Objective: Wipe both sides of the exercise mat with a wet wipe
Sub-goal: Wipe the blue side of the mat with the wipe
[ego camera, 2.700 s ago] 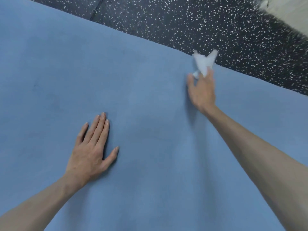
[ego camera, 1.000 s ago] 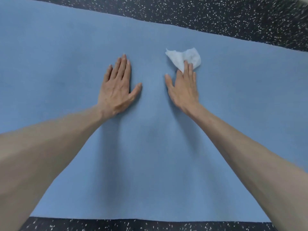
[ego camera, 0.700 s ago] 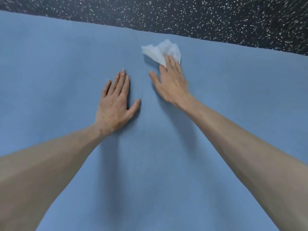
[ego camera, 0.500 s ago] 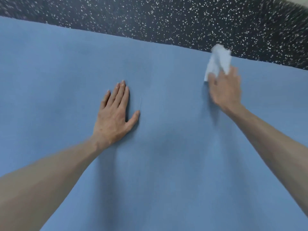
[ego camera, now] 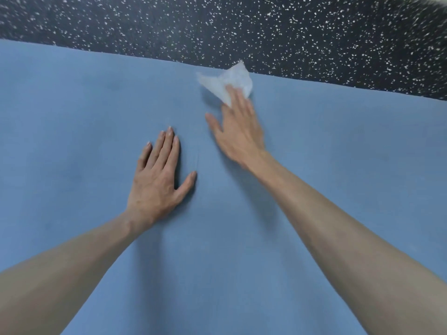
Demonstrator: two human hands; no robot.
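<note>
The exercise mat (ego camera: 314, 189) is spread flat on a dark speckled floor (ego camera: 266, 32) and fills most of the view; its far edge serves as the landmark here. The wet wipe (ego camera: 226, 83) is crumpled right at that far edge, one corner reaching just over it onto the floor, and is pressed down under the straight fingertips of the right hand (ego camera: 238, 131), which lies flat and is not curled round it. The left hand (ego camera: 156, 180) is laid palm-down well short of the far edge, fingers straight and close together, thumb spread, nothing held.

The step in hand is judged to be wiping along the far edge of the upper face. It is best done with firm, even pressure kept through the fingertips so the wipe is dragged rather than skidded over, with overlapping passes worked back from the far edge. The mat should be pinned by the flat left palm so no ripple is raised. The underside is judged not yet reached
</note>
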